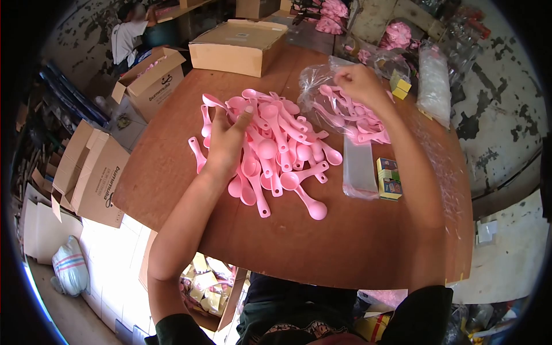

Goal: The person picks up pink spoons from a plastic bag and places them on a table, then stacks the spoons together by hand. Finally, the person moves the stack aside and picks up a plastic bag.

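A heap of pink plastic scoop spoons (267, 149) lies on the brown table. My left hand (226, 138) reaches into the heap's left side, thumb and forefinger spread apart among the spoons; some fingertips are hidden. Farther right, my right hand (362, 85) has its fingers curled at the upper edge of a clear plastic bag (312, 80), closed on the film. More pink spoons (359, 118) lie in and at this bag. Below it are a stack of flat clear bags (360, 167) and a small yellow and green box (389, 179).
A closed cardboard box (238, 49) stands on the far table (310, 241) edge. Open cartons (152, 83) stand left on the floor; another carton (227, 305) with packets sits below the near edge. A roll of clear plastic (434, 83) lies right. A person (127, 37) is at back left.
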### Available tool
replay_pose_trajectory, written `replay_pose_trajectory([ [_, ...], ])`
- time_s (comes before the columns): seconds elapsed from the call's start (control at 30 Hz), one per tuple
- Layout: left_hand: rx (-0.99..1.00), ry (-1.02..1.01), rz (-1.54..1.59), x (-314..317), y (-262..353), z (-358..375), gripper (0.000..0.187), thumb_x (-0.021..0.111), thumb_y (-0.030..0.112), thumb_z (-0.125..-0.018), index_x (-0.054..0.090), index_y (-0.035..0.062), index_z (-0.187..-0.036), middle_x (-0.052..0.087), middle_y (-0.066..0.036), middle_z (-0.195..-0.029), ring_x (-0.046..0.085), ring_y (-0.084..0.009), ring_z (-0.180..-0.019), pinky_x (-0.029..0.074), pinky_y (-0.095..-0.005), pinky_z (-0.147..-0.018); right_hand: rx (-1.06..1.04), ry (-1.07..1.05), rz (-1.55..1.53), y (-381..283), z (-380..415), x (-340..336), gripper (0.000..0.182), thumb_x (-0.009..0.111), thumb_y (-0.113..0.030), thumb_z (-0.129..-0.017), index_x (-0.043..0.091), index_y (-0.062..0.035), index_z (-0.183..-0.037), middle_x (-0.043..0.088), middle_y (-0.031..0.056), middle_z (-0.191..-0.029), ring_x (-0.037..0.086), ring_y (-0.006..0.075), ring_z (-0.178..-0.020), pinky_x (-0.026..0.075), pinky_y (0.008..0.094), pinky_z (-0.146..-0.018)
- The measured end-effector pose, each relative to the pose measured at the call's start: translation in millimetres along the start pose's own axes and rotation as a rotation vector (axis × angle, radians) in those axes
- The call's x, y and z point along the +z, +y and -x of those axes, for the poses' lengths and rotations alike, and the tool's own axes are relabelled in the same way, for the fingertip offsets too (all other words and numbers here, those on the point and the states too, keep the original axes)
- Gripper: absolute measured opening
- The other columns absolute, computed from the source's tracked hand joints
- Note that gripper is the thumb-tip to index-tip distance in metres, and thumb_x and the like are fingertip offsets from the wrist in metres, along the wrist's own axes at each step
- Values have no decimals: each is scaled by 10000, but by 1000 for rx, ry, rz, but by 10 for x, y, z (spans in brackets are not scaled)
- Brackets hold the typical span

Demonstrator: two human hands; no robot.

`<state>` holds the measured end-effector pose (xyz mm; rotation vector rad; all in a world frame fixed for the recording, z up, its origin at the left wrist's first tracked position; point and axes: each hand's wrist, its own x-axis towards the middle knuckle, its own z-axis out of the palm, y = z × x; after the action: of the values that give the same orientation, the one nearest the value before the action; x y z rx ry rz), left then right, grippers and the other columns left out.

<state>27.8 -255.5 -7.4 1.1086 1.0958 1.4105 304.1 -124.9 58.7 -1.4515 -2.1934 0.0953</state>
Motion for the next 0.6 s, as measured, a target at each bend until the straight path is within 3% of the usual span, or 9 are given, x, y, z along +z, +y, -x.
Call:
replay_pose_trajectory([
  [0.07, -10, 54, 75, -9, -19, -38, 466, 580, 281, -944, 387, -17, -1246, 532, -164, -1187, 586, -221, -1055, 503, -336, -884, 17, -30, 108, 415, -56, -34, 195, 650, -184, -740, 734, -58, -864, 695, 149, -717, 695, 271, -705, 528, 343, -650],
  [0.13, -11, 29, 124, -35, -67, -86, 498, 569, 302, -947, 369, -15, -1274, 523, -171, -1210, 576, -232, -1079, 492, -350, -903, 24, -125, 121, 692, -25, -41, 227, 662, -147, -700, 731, -48, -892, 701, 180, -792, 696, 298, -779, 534, 353, -699],
  [0.17, -15, 8, 171, -41, -81, -99, 530, 558, 323, -949, 351, -13, -1302, 513, -178, -1233, 565, -243, -1104, 481, -363, -922, 122, -271, 240, 773, -41, -71, 344, 693, -151, -675, 716, -60, -1006, 696, 198, -979, 678, 310, -924, 522, 361, -810],
  [0.2, -14, 6, 171, -37, -70, -94, 530, 558, 323, -949, 351, -13, -1302, 513, -178, -1233, 565, -243, -1104, 481, -363, -922, 124, -269, 240, 838, -19, -80, 344, 693, -151, -675, 716, -60, -1006, 696, 198, -979, 678, 310, -924, 522, 361, -810],
  [0.27, -60, 32, 184, -25, -28, -66, 525, 546, 291, -957, 351, -31, -1323, 487, -172, -1274, 491, -234, -1194, 386, -360, -1024, 166, -496, 411, 960, 31, -59, 626, 733, -167, -677, 586, -88, -1280, 621, 170, -1225, 607, 290, -1112, 479, 340, -939],
  [0.3, -60, 29, 183, -19, -14, -54, 525, 546, 291, -957, 351, -31, -1323, 487, -172, -1274, 491, -234, -1194, 386, -360, -1024, 168, -495, 410, 911, 58, -90, 626, 733, -167, -677, 586, -88, -1280, 621, 170, -1225, 607, 290, -1112, 479, 340, -939],
  [0.37, -77, 60, 85, -10, 21, -33, 536, 524, 292, -962, 339, -30, -1349, 465, -176, -1308, 467, -249, -1228, 359, -374, -1050, 309, -671, 536, 709, 120, -172, 891, 762, -182, -629, 400, -113, -1440, 497, 172, -1384, 515, 306, -1235, 439, 348, -1000],
  [0.5, -48, 69, -51, -5, 76, 3, 516, 522, 295, -958, 393, -41, -1328, 445, -180, -1327, 454, -251, -1246, 340, -391, -1068, 308, -731, 679, 664, 160, -153, 988, 759, -187, -611, 305, -133, -1487, 462, 175, -1412, 486, 302, -1265, 430, 354, -1012],
  [0.6, 156, 84, -345, -172, -190, -200, 613, 547, 347, -935, 405, -75, -1357, 352, -227, -1448, 376, -294, -1345, 289, -394, -1110, 285, -714, 700, 759, 176, -74, 985, 749, -171, -598, 314, -154, -1482, 500, 177, -1368, 511, 305, -1239, 437, 350, -1000],
])
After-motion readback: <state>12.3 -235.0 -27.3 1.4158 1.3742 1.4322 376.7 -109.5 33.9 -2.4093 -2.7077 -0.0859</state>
